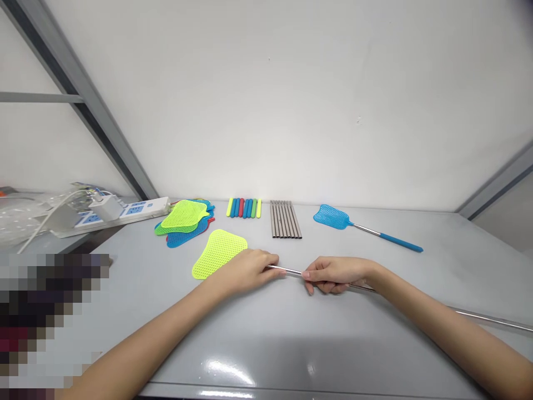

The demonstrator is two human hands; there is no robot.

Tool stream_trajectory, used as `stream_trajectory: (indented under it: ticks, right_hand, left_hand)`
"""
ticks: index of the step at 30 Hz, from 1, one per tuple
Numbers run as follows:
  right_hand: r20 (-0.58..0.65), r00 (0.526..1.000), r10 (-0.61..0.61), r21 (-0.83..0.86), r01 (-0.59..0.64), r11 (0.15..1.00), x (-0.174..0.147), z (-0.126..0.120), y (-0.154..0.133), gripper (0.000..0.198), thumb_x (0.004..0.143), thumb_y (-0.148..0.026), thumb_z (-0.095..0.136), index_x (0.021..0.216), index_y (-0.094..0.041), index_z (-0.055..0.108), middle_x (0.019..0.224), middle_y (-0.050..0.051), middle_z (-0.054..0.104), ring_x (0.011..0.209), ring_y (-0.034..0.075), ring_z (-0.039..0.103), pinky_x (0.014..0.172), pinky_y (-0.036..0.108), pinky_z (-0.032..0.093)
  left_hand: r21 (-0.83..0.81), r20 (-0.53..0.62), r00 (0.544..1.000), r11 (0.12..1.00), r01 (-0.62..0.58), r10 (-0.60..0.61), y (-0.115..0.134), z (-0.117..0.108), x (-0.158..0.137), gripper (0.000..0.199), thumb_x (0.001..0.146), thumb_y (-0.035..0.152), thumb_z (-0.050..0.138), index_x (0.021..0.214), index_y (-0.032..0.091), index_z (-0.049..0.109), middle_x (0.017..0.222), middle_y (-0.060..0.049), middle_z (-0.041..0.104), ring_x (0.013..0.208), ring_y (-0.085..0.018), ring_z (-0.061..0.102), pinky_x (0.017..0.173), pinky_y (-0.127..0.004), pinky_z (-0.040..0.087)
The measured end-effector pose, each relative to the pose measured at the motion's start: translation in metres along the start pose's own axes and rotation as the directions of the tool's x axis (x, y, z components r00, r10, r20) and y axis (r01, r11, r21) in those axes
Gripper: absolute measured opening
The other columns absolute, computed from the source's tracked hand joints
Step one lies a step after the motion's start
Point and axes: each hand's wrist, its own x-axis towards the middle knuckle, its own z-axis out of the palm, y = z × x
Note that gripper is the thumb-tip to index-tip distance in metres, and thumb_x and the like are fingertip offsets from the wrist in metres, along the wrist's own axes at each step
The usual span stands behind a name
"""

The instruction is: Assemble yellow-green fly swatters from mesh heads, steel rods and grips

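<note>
Left hand (250,271) closed about a thin steel rod's (294,271) end by the yellow fly-swatter head (220,253) on the grey table (250,344), right hand (335,272) clamped farther along, the person seemingly aligns them, which calls for steadiness.

On the left, a white power strip (157,207) with blue socket panels lies near the pale wall (266,111), a white adapter (106,208) on it. A white cable (38,228) crosses clear plastic (14,222); a grey post (109,128) slants behind.

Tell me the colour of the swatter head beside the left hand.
The swatter head is fluorescent yellow, best seen in the head view.
</note>
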Motion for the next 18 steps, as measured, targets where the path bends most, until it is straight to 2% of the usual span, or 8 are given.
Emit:
stream_trajectory:
  ticks: [4, 10, 14, 18]
  right_hand:
    - [-0.044, 0.998, -0.045, -0.026, 0.044, 0.999, -0.002, -0.005, 0.0, 0.037, 0.083, -0.046, 0.041, 0.082, -0.012, 0.055, 0.051, -0.006, 0.039, 0.036, 0.002, 0.026, 0.032, 0.015, 0.018]
    - [-0.06, 0.997, -0.046, -0.049, 0.043, 0.998, -0.008, -0.017, 0.0, 0.035, 0.081, -0.046, 0.044, 0.071, -0.012, 0.05, 0.052, -0.004, 0.048, 0.034, 0.001, 0.03, 0.032, 0.016, 0.021]
    - [-0.086, 0.993, -0.081, -0.081, 0.074, 0.994, -0.011, -0.023, 0.002, 0.035, 0.08, -0.045, 0.046, 0.067, -0.012, 0.049, 0.056, -0.003, 0.049, 0.038, 0.003, 0.038, 0.034, 0.016, 0.026]
    - [-0.071, 0.994, -0.078, -0.092, 0.072, 0.993, -0.008, -0.027, 0.008, 0.034, 0.081, -0.044, 0.046, 0.069, -0.012, 0.051, 0.057, -0.002, 0.05, 0.038, 0.002, 0.04, 0.036, 0.016, 0.03]
  left_hand:
    - [0.109, -0.04, 0.997, 0.992, -0.06, 0.065, -0.011, -0.006, 0.001, 0.046, 0.087, 0.048, 0.025, 0.062, 0.016, 0.048, 0.061, -0.001, 0.052, 0.057, -0.012, 0.046, 0.053, -0.023, 0.028]
    - [0.299, -0.126, 0.973, 0.942, -0.149, 0.194, -0.017, -0.015, 0.003, 0.042, 0.089, 0.04, 0.026, 0.062, 0.016, 0.046, 0.055, 0.001, 0.049, 0.054, -0.011, 0.04, 0.069, -0.028, 0.028]
    - [0.286, -0.149, 0.977, 0.952, -0.106, 0.153, -0.024, -0.014, 0.002, 0.043, 0.088, 0.043, 0.028, 0.06, 0.016, 0.045, 0.054, 0.002, 0.048, 0.053, -0.01, 0.039, 0.068, -0.029, 0.027]
    - [0.211, -0.117, 0.986, 0.973, -0.095, 0.122, -0.028, -0.005, 0.003, 0.045, 0.088, 0.045, 0.027, 0.056, 0.015, 0.041, 0.052, 0.003, 0.046, 0.048, -0.009, 0.037, 0.064, -0.027, 0.026]
